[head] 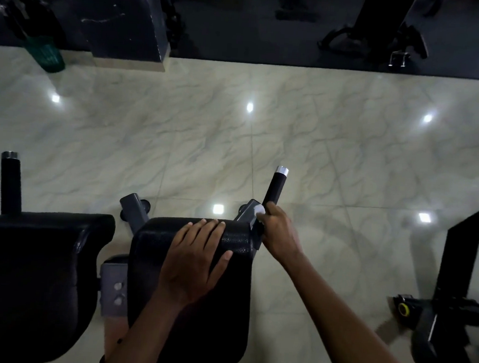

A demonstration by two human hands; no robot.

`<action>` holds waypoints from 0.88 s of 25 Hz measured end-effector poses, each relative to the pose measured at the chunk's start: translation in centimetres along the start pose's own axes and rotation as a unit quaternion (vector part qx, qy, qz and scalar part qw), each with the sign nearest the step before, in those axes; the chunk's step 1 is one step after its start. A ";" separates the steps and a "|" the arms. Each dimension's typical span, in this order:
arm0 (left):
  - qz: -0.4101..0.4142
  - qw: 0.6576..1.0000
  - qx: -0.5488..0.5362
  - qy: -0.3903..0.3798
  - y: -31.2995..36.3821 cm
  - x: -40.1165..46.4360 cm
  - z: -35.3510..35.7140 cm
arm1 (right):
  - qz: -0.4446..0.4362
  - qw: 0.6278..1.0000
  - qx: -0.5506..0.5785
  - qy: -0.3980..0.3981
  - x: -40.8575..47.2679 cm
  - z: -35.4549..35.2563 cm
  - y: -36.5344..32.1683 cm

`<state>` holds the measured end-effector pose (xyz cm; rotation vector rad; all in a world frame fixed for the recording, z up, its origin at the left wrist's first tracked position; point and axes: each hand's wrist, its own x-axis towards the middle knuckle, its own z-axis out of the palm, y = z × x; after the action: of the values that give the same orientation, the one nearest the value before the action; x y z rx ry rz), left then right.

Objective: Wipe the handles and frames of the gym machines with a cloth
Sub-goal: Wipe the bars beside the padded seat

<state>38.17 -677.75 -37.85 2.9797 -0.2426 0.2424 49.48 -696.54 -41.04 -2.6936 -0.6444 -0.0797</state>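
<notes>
L hand [196,259] lies flat w/ fingers straight on the right pad [195,306], holding nothing. R hand [278,232] is curled round a white cloth [260,210], pressing it on the grey frame [249,210] at the base of the right handle [274,188], just beside the pad's far corner. A second pad [27,274] w/ its own handle [11,182] sits to the left, over a pale tiled floor [292,134].
</notes>
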 end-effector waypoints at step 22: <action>0.011 0.999 0.003 0.042 -0.1 -0.1 0.8 | 0.104 0.994 -0.033 0.025 9.5 -4.9 3.3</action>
<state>38.24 -677.74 -38.68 2.9645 -0.2661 0.3711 59.60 -697.04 -36.34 -2.7954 -0.3500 -0.1163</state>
